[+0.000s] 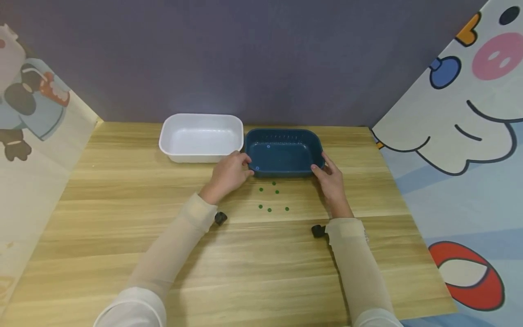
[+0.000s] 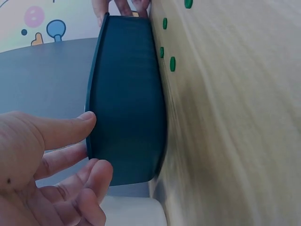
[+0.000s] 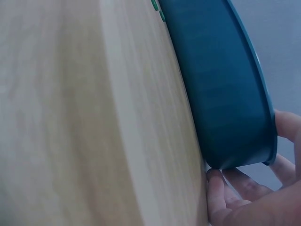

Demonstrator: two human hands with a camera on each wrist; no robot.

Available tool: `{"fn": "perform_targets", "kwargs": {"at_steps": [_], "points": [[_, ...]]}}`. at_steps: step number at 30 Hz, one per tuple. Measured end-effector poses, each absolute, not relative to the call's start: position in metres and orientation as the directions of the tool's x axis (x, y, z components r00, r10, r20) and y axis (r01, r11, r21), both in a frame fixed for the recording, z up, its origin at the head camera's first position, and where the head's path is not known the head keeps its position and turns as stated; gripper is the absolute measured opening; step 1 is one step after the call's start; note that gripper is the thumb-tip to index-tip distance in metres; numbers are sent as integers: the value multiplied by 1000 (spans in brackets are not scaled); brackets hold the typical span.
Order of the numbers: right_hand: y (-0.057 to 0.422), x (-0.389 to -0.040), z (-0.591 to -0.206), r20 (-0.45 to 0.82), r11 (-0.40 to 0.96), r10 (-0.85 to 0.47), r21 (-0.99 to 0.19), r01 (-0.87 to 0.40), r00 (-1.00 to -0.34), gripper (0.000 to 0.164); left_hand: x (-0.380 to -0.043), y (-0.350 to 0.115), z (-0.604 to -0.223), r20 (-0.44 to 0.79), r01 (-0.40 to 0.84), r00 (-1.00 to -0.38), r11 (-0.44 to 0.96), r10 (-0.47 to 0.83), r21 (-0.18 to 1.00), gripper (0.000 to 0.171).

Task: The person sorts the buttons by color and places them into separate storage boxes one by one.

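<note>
A dark teal plastic tub (image 1: 286, 174) with rounded corners sits on the table near the back wall. My left hand (image 1: 230, 171) grips its left end; in the left wrist view the thumb lies on the rim of the tub (image 2: 127, 94) and the other fingers curl by the end wall. At the opposite end, my right hand (image 1: 332, 184) holds the right front corner, thumb over the rim. The right wrist view has its fingertips low against the end of the tub (image 3: 225, 94). Several small green discs (image 1: 277, 191) lie scattered just in front of the tub.
A white rectangular tub (image 1: 196, 158) stands directly left of the teal one, close beside my left hand. Behind both rises a grey wall panel (image 1: 245, 59). Cartoon-printed panels (image 1: 449, 131) flank the wooden table (image 1: 265, 272). Small black devices (image 1: 220, 218) stick out at both wrists.
</note>
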State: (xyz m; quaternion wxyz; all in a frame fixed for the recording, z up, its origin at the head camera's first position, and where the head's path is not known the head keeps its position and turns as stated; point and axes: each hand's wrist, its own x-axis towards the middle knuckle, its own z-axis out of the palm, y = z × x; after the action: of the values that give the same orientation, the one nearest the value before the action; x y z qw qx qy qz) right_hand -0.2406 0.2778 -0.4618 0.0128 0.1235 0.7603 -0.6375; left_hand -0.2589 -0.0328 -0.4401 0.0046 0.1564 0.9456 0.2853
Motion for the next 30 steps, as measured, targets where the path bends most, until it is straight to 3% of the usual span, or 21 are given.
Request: {"fn": "perform_targets", "kwargs": {"at_steps": [8,22,30], "points": [[285,-247,-481,-154,187,183,-964,188,-971,68,-259,-30,-448,111,333,-940,799,322,500,32],[285,-260,-474,-152,228,193,-954,195,-969,68,-264,-28,-448,215,376,-926,805,310,460,27],[284,-270,-471,-147,218,193,-958,188,-970,66,-271,-23,-448,196,346,-938,823,287,450,22]]}}
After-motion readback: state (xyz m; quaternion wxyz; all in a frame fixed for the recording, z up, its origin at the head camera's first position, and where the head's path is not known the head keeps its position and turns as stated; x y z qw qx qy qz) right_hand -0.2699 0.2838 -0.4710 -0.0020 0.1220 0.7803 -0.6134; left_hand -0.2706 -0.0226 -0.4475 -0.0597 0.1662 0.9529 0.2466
